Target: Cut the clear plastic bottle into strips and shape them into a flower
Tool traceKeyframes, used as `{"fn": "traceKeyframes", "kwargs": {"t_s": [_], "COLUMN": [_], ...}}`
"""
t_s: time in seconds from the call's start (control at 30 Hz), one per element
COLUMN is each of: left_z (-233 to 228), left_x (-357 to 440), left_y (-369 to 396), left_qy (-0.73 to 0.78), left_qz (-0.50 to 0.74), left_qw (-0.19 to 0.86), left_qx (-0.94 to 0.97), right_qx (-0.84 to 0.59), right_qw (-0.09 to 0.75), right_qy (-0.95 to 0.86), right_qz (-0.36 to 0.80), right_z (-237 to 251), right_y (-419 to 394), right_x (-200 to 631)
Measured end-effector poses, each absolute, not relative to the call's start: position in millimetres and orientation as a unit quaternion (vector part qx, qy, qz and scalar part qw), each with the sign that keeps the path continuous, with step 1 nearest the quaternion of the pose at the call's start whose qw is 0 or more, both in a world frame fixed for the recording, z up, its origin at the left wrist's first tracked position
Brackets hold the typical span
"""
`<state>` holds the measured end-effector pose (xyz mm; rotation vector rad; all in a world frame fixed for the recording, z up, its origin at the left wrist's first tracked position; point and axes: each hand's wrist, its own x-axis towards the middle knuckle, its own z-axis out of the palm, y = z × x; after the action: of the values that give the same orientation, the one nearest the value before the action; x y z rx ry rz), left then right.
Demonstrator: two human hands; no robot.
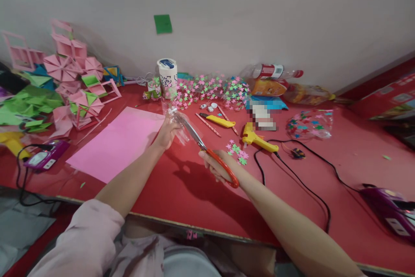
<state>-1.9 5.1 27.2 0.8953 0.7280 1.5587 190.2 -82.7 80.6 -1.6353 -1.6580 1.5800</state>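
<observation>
My left hand (167, 133) grips a clear plastic bottle piece (177, 122) held above the red table (181, 190). My right hand (216, 165) holds red-handled scissors (223, 168), and their metal blades reach up-left into the clear plastic beside my left hand. A pink paper sheet (118, 143) lies flat just left of my left hand. Small pink and green paper stars (238, 149) lie on the table just right of the scissors.
A yellow glue gun (257, 138) with a black cord, a yellow utility knife (220, 120), pencils and a star pile (210, 89) lie behind. Folded pink and green paper crafts (68, 87) fill the left. Purple devices (45, 158) (389, 208) sit at both sides. A partition wall stands behind.
</observation>
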Motion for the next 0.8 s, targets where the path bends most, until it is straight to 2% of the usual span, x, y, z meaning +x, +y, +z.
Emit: {"fn": "traceKeyframes", "kwargs": {"t_s": [0.5, 0.8], "left_z": [23.1, 21.8], "left_x": [-3.2, -7.3], "left_y": [3.1, 6.8], "left_qy": [0.330, 0.321], "left_qz": [0.625, 0.619], "left_qw": [0.554, 0.529], "left_qx": [0.439, 0.484], "right_qx": [-0.544, -0.605], "right_qw": [0.167, 0.128], "right_qy": [-0.603, -0.590], "right_qz": [0.559, 0.519], "right_z": [85.1, 92.1], "right_y": [-82.6, -82.9], "right_x": [193.0, 190.7]}}
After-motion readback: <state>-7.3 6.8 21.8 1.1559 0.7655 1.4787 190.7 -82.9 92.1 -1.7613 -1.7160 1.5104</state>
